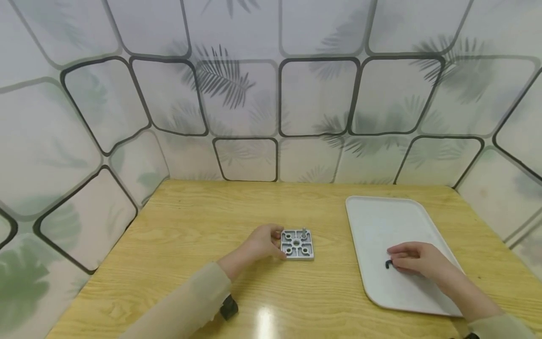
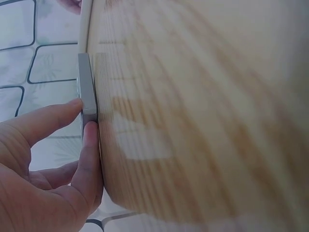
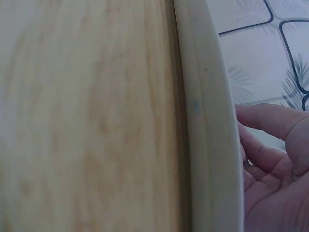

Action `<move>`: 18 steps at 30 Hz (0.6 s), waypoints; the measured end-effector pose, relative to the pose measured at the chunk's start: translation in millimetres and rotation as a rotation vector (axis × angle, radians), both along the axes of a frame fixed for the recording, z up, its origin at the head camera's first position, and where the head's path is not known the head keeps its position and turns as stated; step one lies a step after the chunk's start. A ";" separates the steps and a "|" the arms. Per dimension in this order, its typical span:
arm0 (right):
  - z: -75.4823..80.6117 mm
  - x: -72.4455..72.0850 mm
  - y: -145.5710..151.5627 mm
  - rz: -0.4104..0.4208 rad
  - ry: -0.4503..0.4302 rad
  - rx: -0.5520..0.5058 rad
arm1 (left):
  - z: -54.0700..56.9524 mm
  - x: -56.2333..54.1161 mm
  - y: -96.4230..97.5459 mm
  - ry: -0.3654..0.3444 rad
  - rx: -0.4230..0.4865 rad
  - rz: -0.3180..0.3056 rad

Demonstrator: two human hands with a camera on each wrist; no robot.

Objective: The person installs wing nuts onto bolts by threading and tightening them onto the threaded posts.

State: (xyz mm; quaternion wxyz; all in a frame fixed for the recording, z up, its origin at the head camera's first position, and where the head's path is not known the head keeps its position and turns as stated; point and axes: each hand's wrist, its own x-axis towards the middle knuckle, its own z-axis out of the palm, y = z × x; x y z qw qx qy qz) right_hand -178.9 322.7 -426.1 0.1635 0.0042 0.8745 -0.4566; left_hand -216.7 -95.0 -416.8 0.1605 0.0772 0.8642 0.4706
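Observation:
A grey square plate (image 1: 297, 252) with several round holes lies on the table. A small metal bolt (image 1: 304, 233) stands upright in its far right hole. My left hand (image 1: 263, 243) grips the plate's left side between thumb and fingers; the left wrist view shows them on the edge of the plate (image 2: 87, 92). My right hand (image 1: 423, 261) is low over the white tray (image 1: 381, 221), at a small black hook-shaped piece (image 1: 387, 264). The fingertips hide one end of that piece, so a pinch cannot be made out. In the right wrist view the tray's rim (image 3: 212, 121) covers the fingertips.
Both things stand on a wood-grain table (image 1: 211, 207), the tray on its right side. Patterned fabric (image 1: 317, 99) with dark outlines and leaf prints hangs behind the table and along both sides. A black wrist strap part (image 1: 229, 307) sits below the left sleeve (image 1: 190, 301).

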 end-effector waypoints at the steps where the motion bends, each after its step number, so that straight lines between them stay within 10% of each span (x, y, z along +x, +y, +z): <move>1: -0.2 -0.2 -0.6 -0.002 0.003 0.012 | -0.3 0.0 -0.1 -0.002 0.002 0.001; 18: 1.1 -2.8 -10.3 0.060 0.149 0.215 | -0.8 -0.9 -1.0 -0.032 0.044 0.012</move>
